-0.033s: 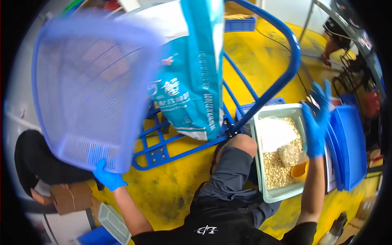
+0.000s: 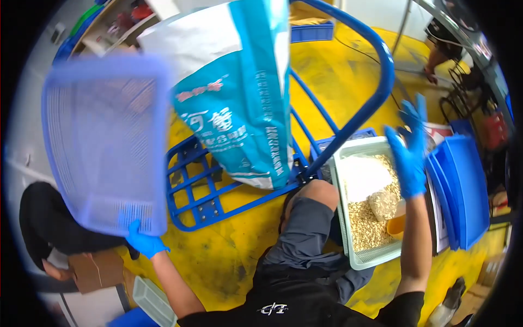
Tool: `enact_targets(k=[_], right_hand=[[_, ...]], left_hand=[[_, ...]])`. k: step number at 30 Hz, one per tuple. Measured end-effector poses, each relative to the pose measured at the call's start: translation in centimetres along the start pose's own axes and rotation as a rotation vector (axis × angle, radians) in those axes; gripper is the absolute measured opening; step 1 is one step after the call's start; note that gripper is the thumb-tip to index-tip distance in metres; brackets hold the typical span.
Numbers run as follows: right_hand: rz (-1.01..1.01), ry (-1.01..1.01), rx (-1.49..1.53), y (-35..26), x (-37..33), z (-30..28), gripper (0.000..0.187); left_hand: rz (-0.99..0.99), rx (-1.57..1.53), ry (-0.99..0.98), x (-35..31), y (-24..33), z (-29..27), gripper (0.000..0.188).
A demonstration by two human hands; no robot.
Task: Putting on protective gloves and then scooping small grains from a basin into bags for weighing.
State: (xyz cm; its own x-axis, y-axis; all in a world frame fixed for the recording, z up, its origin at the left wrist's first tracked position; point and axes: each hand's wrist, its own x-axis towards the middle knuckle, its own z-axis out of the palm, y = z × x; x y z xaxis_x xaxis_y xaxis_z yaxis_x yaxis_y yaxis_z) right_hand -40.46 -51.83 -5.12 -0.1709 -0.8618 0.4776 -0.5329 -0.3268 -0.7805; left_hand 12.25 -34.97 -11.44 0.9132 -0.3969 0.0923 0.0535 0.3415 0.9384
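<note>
Left hand point(image 2: 146, 243), in a blue glove, is clenched around the near rim of a pale blue perforated basket point(image 2: 106, 144). It holds the basket raised and tilted up on the left of the scene, mesh bottom facing the camera. The basket looks empty. Gripping one edge only lets it hang like a sieve held off the floor.

Right hand point(image 2: 409, 150), also blue-gloved, is open, fingers spread and pointing up, holding nothing. It hovers just above the far right corner of a white tray point(image 2: 354, 260) on the right; whether it touches the rim I cannot tell.

The tray sits on the yellow floor point(image 2: 234, 261) beside the person's bent knee point(image 2: 318, 195), within easy reach. It holds tan grain toward the near end and a white powdery heap toward the far end. A small orange scoop point(image 2: 396, 224) rests in the grain at the right wall, and a pale lump lies just beside it.

Between the hands, a large white and teal sack point(image 2: 234, 92) stands upright on a blue hand cart point(image 2: 218, 191), leaning toward the cart's curved handle, which keeps it from toppling.

Stacked blue trays point(image 2: 463, 191) lie right of the white tray. A cardboard box point(image 2: 92, 270) and a small grey crate point(image 2: 153, 301) sit near left.
</note>
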Motion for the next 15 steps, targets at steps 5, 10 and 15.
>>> enact_targets(k=[5, 10, 15], right_hand=[[0.017, 0.088, -0.029, 4.9, 3.8, 5.1, 0.079], [0.064, 0.234, -0.172, 6.9, 5.6, 6.5, 0.05], [0.058, 0.202, -0.223, 7.9, 6.7, 8.1, 0.047]], left_hand=[[-0.288, 0.17, 0.268, 1.7, -10.5, -6.3, 0.048], [-0.456, 0.088, 0.355, 0.0, -19.3, -10.4, 0.046], [-0.589, 0.249, 0.395, -2.3, -23.2, -13.3, 0.043]])
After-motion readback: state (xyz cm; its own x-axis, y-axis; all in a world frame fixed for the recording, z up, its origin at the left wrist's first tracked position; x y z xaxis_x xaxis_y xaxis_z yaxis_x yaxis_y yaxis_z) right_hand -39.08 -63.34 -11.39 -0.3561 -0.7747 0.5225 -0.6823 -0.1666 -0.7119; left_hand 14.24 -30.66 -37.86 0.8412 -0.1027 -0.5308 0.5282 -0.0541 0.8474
